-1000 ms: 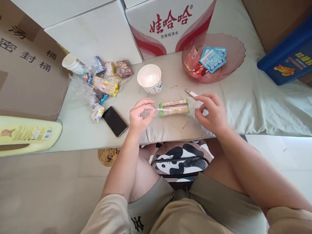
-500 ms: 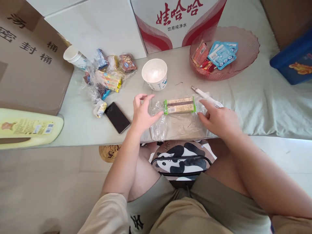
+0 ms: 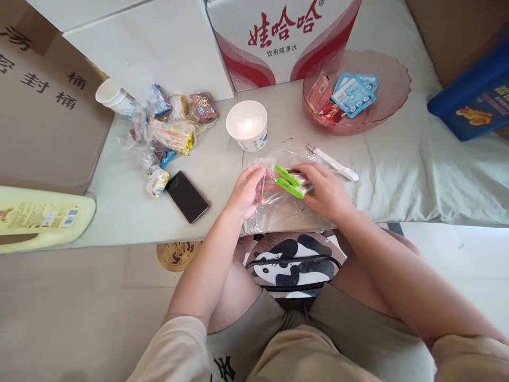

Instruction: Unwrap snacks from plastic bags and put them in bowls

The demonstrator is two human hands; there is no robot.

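Observation:
My right hand (image 3: 328, 192) is closed round two snack packets (image 3: 290, 182) with bright green ends. Their ends point toward my left hand and stand slightly apart. Clear plastic wrap (image 3: 274, 208) lies beneath and around them. At its left side, my left hand (image 3: 247, 191) pinches an edge of this wrap between thumb and fingers. A white utility knife (image 3: 333, 162) rests just beyond my right hand. Behind the wrap stands a white paper bowl (image 3: 246, 127), with something pale inside that I cannot make out.
A black phone (image 3: 186, 196) lies left of my left hand. Several wrapped snacks (image 3: 170, 135) and paper cups (image 3: 113, 96) are behind it. A pink ribbed bowl (image 3: 392, 103) holds sachets at the back right. Boxes (image 3: 282, 58) line the back; a yellow jug (image 3: 43, 217) lies at left.
My right hand has closed on the packets and turned them, raising their green ends. My left hand has gone from spread fingers to pinching the wrap. The view has shifted slightly.

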